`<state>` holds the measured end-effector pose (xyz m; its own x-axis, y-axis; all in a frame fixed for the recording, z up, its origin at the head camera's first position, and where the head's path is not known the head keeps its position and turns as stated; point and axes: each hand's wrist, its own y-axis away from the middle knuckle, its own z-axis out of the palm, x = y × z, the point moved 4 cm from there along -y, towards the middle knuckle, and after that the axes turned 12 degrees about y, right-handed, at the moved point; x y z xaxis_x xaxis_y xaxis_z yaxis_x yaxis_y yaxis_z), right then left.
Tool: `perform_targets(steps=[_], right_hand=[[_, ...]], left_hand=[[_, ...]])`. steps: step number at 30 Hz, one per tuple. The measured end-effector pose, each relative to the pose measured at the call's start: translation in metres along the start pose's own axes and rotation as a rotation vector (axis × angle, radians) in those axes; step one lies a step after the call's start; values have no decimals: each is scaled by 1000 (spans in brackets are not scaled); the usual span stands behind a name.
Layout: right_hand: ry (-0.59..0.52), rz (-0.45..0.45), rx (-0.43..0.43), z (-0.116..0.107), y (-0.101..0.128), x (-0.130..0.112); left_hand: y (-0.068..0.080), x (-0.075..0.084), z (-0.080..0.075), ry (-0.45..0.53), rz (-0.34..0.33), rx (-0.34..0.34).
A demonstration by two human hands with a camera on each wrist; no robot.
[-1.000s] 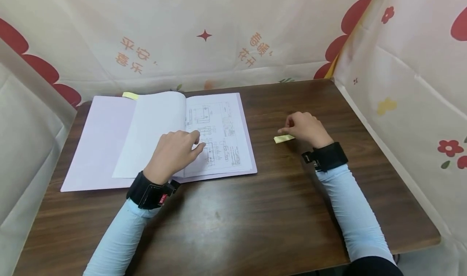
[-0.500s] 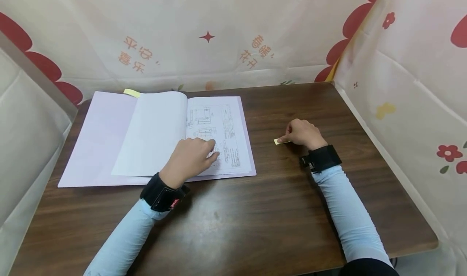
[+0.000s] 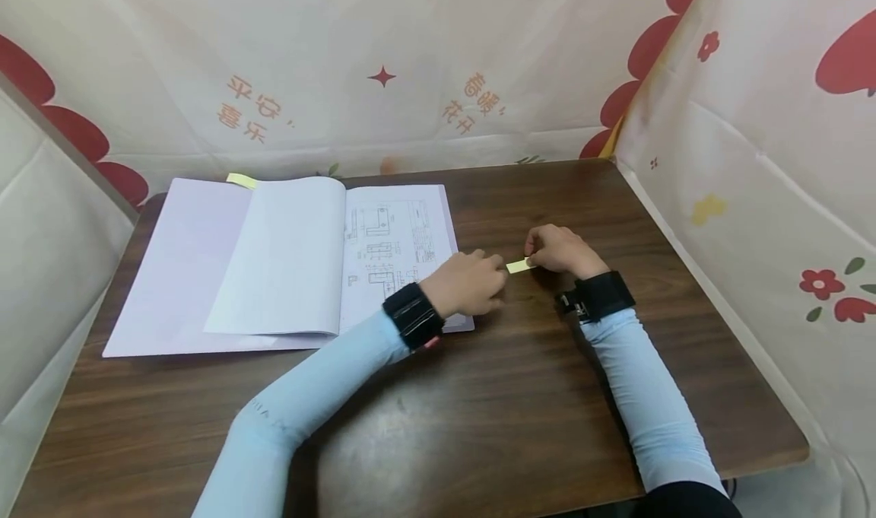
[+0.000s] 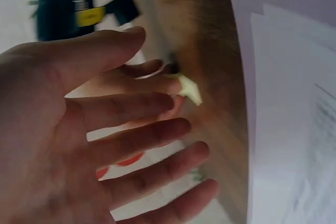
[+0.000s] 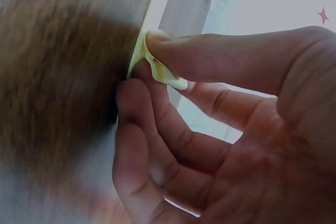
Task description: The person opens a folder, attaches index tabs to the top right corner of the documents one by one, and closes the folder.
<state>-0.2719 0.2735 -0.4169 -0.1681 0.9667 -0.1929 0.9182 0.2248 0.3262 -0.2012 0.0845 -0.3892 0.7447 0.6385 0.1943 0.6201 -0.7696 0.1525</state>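
1. Pinching a small yellow sticky note [image 3: 518, 265] between thumb and fingertips of the right hand [image 3: 561, 250], just above the brown table [image 3: 479, 396], right of the open folder [image 3: 178, 274].
2. Reaching in beside it with the left hand [image 3: 471, 282], fingers straight and loose, gripping nothing; fingertips near the note's free end, contact not clear.
3. Judging the step as peeling or passing the note: best done by keeping the right pinch at one end, taking the other end lightly, and avoiding creasing the curled strip.
4. Reading the writing: orange Chinese characters on the backdrop [image 3: 253, 107], apparently mirrored, roughly "平安喜乐" and "春暖花开".
5. Noting the printed page [image 3: 393, 236]: line drawings with text too small to read. Wrist strap labels unreadable.
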Motion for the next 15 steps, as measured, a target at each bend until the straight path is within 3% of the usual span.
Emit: perform_targets(steps=[3,6,11,15], right_hand=[[-23,-14,-26,3,0,2],[-42,-36,-47,4,0,3],[-41,-93,-36,0,1,3],[-39,-43,-22,-5,3,8]], left_hand=[[-23,4,10,-57,12,-26],[-35,4,19,-89,14,-49],[-43,0,23,-54,6,-59],[-44,1,19,-17,4,-63]])
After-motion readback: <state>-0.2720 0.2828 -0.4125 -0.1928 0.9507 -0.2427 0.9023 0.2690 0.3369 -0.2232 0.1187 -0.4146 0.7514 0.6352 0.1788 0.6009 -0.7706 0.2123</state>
